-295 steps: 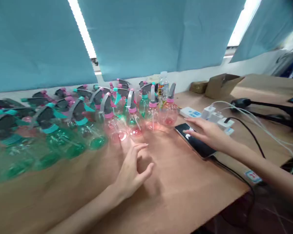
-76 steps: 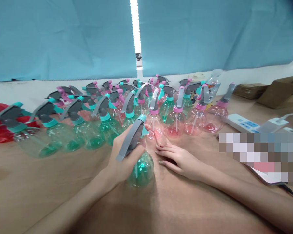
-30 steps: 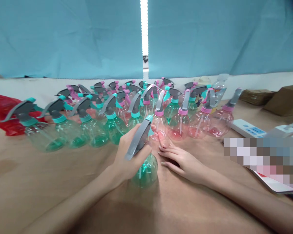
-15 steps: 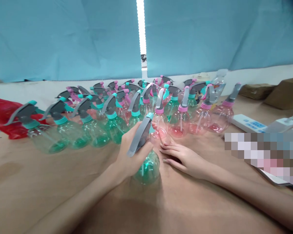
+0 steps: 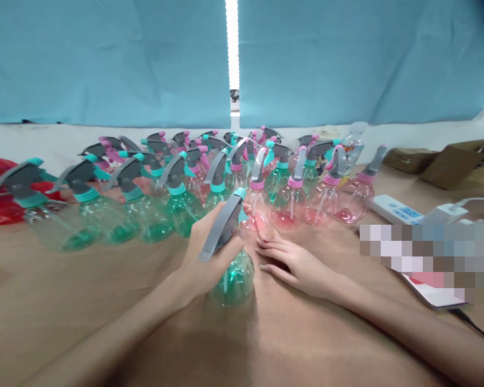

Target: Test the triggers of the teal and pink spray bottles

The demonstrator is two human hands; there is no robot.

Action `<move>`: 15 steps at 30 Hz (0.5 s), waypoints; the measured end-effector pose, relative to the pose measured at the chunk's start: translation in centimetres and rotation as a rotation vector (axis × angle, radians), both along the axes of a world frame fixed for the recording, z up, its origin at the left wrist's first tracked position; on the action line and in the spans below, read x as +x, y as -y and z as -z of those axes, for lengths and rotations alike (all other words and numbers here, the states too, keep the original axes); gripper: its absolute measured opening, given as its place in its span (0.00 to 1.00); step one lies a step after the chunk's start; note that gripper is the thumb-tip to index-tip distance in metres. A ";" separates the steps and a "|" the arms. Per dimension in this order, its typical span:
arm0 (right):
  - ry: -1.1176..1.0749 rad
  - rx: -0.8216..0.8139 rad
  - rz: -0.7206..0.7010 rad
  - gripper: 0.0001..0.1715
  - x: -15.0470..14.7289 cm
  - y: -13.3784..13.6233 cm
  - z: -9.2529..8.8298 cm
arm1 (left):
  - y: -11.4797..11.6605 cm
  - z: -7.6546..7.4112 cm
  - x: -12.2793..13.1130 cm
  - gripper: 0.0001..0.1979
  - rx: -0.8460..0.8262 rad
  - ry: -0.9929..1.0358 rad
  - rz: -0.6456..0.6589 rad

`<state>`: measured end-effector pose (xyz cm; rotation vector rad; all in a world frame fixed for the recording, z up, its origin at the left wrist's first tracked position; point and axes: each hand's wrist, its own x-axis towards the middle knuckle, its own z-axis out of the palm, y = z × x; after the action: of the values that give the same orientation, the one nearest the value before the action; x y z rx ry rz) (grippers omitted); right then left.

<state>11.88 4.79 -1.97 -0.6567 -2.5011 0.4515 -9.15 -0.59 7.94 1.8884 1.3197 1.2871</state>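
My left hand (image 5: 204,255) is wrapped round the neck of a green spray bottle (image 5: 234,279) with a grey trigger head and a turquoise nozzle. This bottle stands upright on the brown table (image 5: 177,338), its grey lever towards me. To its right, my right hand (image 5: 292,263) lies on the tabletop with its fingers stretched out, holding nothing. Just past its fingertips stands a pink spray bottle (image 5: 258,207) in the front row. Green spray bottles with turquoise collars, such as one green bottle (image 5: 184,212), line the left of that row. My left hand hides the held bottle's collar.
More spray bottles with pink and turquoise heads crowd behind the front row. A red plastic bag (image 5: 2,207) lies far left. On the right are a white power strip (image 5: 395,209), a charging phone (image 5: 439,293) partly blurred out, cardboard boxes (image 5: 454,164) and a clear bottle (image 5: 354,142).
The view has turned slightly right, so everything sits a little further left. My left hand keeps its hold on the green spray bottle, and my right hand stays flat on the table.
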 end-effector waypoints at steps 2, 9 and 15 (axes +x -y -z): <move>0.001 -0.011 0.003 0.19 0.0 0.0 0.1 | 0.0 0.0 0.1 0.05 0.010 -0.008 -0.009; 0.033 -0.008 0.024 0.21 0.1 0.0 0.4 | 0.0 -0.3 0.3 0.05 0.033 -0.040 -0.022; 0.006 0.000 0.021 0.20 0.0 0.1 0.3 | -0.2 -0.1 0.0 0.03 0.062 -0.062 -0.018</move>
<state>11.88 4.65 -2.25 -0.6840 -2.4976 0.4422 -9.12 -0.44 8.07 1.9772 1.3458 1.3019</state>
